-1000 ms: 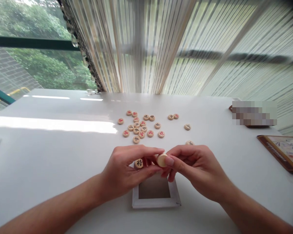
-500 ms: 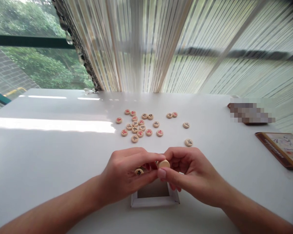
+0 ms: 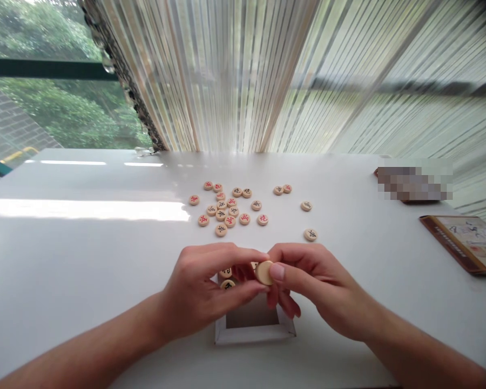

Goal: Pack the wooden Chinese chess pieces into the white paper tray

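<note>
White cardboard makes the shallow box (image 3: 255,337) on the desk (image 3: 85,259), and both hands are working over it. Across its near end I can see the grey-brown bottom; the far end is mostly covered by fingers. Two xiangqi pieces (image 3: 227,284) with black characters peep through the curl of the left hand (image 3: 210,270), by the box's far left corner, though whether they rest on its bottom or against the fingers I cannot tell.

Above the box, a pale wooden disc (image 3: 264,273) is held with its plain face toward the person. The right hand (image 3: 314,281) pinches it at the right edge, thumb pressed to it, some lower fingers hanging loosely over the box's right side. The left hand's index fingertip and thumb close on the same disc from above and below. Part of another lettered piece (image 3: 254,265) shows just behind it.

Beyond the box lies a loose scatter of pieces (image 3: 221,214), red and black characters mixed, several touching. Well to the right of the box sits a flat, brown-edged picture case (image 3: 470,243); past the desk's far side hangs a string curtain (image 3: 227,81).
</note>
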